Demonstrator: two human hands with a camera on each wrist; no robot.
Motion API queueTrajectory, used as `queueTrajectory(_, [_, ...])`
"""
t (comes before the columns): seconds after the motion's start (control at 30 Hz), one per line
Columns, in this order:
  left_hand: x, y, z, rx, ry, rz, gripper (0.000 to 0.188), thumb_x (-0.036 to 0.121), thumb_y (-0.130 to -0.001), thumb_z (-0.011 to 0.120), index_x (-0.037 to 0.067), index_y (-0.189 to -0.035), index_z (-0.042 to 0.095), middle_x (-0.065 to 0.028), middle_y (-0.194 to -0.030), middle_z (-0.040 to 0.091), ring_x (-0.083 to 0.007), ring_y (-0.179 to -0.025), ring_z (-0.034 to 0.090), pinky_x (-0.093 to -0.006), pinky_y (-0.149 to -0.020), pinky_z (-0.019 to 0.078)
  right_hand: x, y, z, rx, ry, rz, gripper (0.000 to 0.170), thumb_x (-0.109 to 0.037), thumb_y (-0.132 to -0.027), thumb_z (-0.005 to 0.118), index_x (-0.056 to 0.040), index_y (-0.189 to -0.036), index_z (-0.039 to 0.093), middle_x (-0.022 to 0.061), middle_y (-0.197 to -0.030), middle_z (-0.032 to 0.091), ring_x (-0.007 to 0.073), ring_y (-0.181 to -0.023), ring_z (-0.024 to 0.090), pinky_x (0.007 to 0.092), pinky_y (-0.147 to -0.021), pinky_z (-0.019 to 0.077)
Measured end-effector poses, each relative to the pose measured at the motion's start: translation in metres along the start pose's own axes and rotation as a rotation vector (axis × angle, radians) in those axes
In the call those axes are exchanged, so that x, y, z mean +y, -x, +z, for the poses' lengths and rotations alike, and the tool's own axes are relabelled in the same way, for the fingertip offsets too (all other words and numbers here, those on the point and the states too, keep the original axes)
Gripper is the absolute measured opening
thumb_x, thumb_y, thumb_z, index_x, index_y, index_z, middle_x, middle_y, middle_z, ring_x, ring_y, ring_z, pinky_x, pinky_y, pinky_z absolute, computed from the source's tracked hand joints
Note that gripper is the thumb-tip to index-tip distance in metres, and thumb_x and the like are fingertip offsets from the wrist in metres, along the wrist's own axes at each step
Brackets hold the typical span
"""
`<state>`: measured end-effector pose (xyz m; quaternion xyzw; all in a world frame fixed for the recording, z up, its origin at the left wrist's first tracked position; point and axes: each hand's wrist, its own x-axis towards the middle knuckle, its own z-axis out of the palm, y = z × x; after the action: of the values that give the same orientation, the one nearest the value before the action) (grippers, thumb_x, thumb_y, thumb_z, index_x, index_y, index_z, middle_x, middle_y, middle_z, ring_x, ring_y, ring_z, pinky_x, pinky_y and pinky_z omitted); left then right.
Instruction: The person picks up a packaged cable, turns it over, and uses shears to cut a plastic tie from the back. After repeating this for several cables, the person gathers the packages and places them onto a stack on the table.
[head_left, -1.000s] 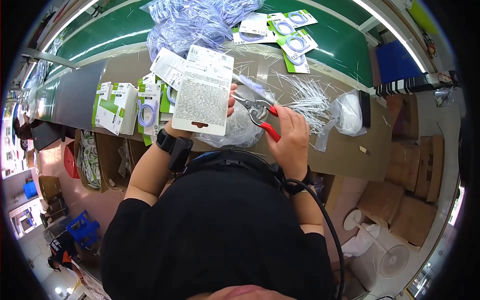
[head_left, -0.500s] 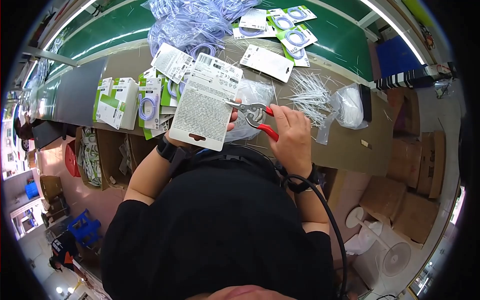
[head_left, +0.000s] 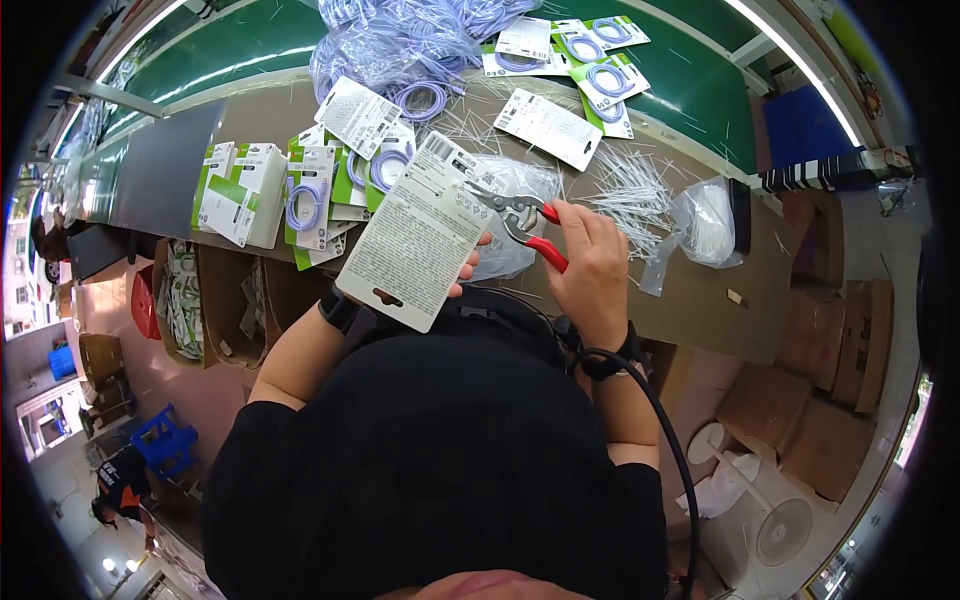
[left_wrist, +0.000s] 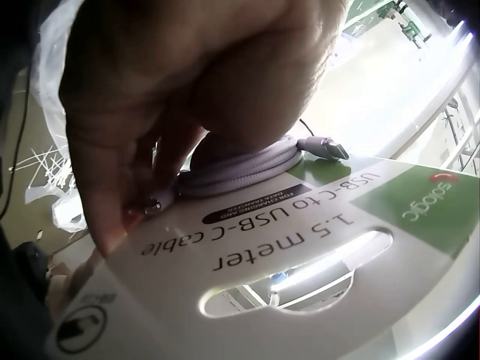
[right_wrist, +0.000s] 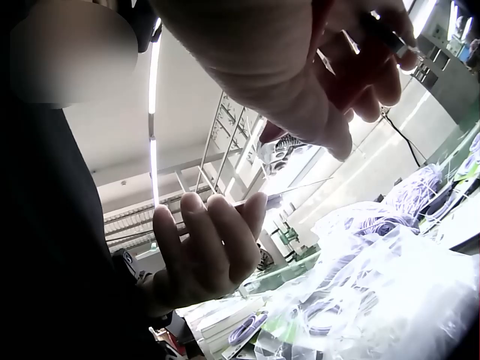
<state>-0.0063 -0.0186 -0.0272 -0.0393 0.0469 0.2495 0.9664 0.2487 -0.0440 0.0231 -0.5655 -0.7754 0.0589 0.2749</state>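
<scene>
In the head view a white printed card (head_left: 415, 235) is held back side up by the left hand (head_left: 470, 268), whose fingertips show at its right edge. The left wrist view shows the card's front (left_wrist: 285, 232), with a coiled lilac cable (left_wrist: 240, 169) under the left hand (left_wrist: 172, 97). The right hand (head_left: 596, 270) grips red-handled cutters (head_left: 520, 218), their metal tips over the card's upper part. In the right wrist view the left hand (right_wrist: 206, 247) has its fingers curled up behind the card's edge, below the right hand (right_wrist: 262, 67).
Bagged lilac cables (head_left: 390, 50) lie at the back. Carded cables (head_left: 310, 195) and stacked packs (head_left: 240, 195) stand at the left. Another white card (head_left: 547, 128) lies beyond the cutters, with loose white ties (head_left: 630, 195) and a plastic bag (head_left: 705, 220) to the right.
The held card has moved toward the body and tilted further. The cutters' tips have come over its upper part. A white card beyond the cutters, largely hidden a second ago, now lies in plain view.
</scene>
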Motion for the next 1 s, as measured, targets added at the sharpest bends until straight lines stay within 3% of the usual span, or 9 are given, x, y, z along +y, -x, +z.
queueTrajectory(0.27, [-0.004, 0.0, 0.003, 0.026, -0.002, -0.015, 0.083, 0.048, -0.089, 0.049, -0.01, -0.139, 0.017, -0.0319, -0.123, 0.044, -0.0388, -0.108, 0.054, -0.0517, -0.09, 0.0467, 0.004, 0.0, 0.009, -0.074, 0.023, -0.01, 0.05, -0.011, -0.068, 0.072, -0.0064, -0.115, 0.056, 0.0104, -0.103, 0.059, 0.0283, -0.095, 0.055, 0.0374, -0.082, 0.0418])
queueTrajectory(0.37, [-0.004, -0.001, 0.003, 0.047, -0.008, 0.0, 0.081, 0.048, -0.09, 0.049, -0.008, -0.14, 0.017, -0.0319, -0.124, 0.044, -0.0394, -0.108, 0.054, -0.0519, -0.09, 0.0468, 0.013, 0.002, 0.018, -0.261, -0.308, 0.206, 0.049, -0.009, -0.068, 0.071, -0.006, -0.115, 0.056, 0.0104, -0.104, 0.059, 0.0284, -0.094, 0.055, 0.0372, -0.083, 0.0418])
queueTrajectory(0.4, [-0.004, -0.004, 0.004, 0.051, 0.0, 0.008, 0.079, 0.048, -0.09, 0.048, -0.007, -0.14, 0.019, -0.0316, -0.125, 0.044, -0.0397, -0.108, 0.054, -0.0518, -0.09, 0.0466, 0.012, 0.0, 0.016, -0.262, -0.311, 0.201, 0.049, -0.009, -0.068, 0.071, -0.006, -0.115, 0.056, 0.0104, -0.104, 0.059, 0.0284, -0.094, 0.055, 0.0372, -0.083, 0.0418])
queueTrajectory(0.5, [-0.006, -0.001, 0.003, 0.067, 0.023, 0.04, 0.076, 0.049, -0.091, 0.045, -0.004, -0.14, 0.022, -0.031, -0.126, 0.044, -0.0403, -0.109, 0.054, -0.0517, -0.091, 0.0463, 0.0, -0.007, 0.005, -0.008, -0.294, 0.05, 0.051, -0.006, -0.067, 0.07, -0.006, -0.116, 0.056, 0.0105, -0.105, 0.059, 0.0286, -0.095, 0.055, 0.0377, -0.084, 0.0416])
queueTrajectory(0.6, [-0.005, 0.002, -0.001, 0.134, -0.108, 0.048, 0.071, 0.05, -0.093, 0.041, -0.002, -0.138, 0.028, -0.0306, -0.127, 0.044, -0.041, -0.11, 0.053, -0.0529, -0.092, 0.0449, -0.011, -0.01, 0.0, -0.061, -0.219, -0.03, 0.053, -0.005, -0.066, 0.07, -0.0061, -0.117, 0.056, 0.0106, -0.106, 0.059, 0.0283, -0.096, 0.054, 0.038, -0.085, 0.0412])
queueTrajectory(1.0, [-0.006, 0.0, -0.002, 0.112, -0.005, -0.022, 0.064, 0.048, -0.095, 0.036, 0.001, -0.138, 0.032, -0.0305, -0.128, 0.044, -0.0421, -0.112, 0.051, -0.0539, -0.093, 0.044, -0.019, -0.013, 0.005, -0.082, -0.118, -0.126, 0.054, -0.005, -0.064, 0.07, -0.0054, -0.117, 0.056, 0.0104, -0.106, 0.059, 0.0282, -0.095, 0.054, 0.0383, -0.084, 0.0416])
